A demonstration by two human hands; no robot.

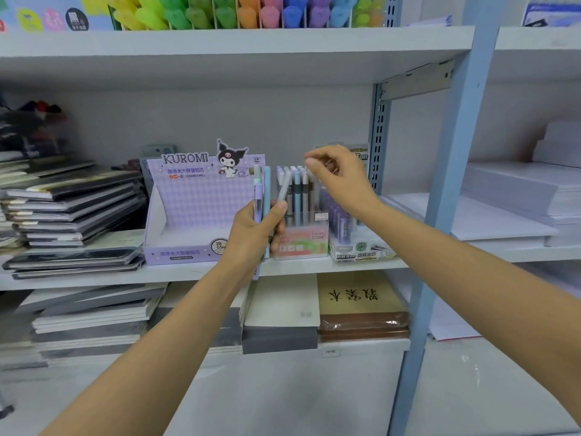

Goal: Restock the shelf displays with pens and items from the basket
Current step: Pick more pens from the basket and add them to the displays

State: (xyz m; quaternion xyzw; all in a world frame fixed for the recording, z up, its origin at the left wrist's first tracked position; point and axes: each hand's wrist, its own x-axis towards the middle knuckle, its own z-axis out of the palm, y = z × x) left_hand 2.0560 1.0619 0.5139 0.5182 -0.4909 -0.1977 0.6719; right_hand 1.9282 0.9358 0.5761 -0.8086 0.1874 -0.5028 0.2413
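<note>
The left hand (254,229) at centre frame grips three pens (267,190) upright. Just right of it, the right hand (341,179) hovers over the clear pen box (302,247) labelled "FRUIT SODA", fingers bent; whether they pinch anything, I cannot tell. Left of the box stands a purple "KUROMI" display (195,204).

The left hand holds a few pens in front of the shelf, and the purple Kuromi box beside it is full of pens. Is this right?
Not quite: the head view shows the purple Kuromi box empty, not full. The left hand does hold a few pens in front of the shelf.
</note>
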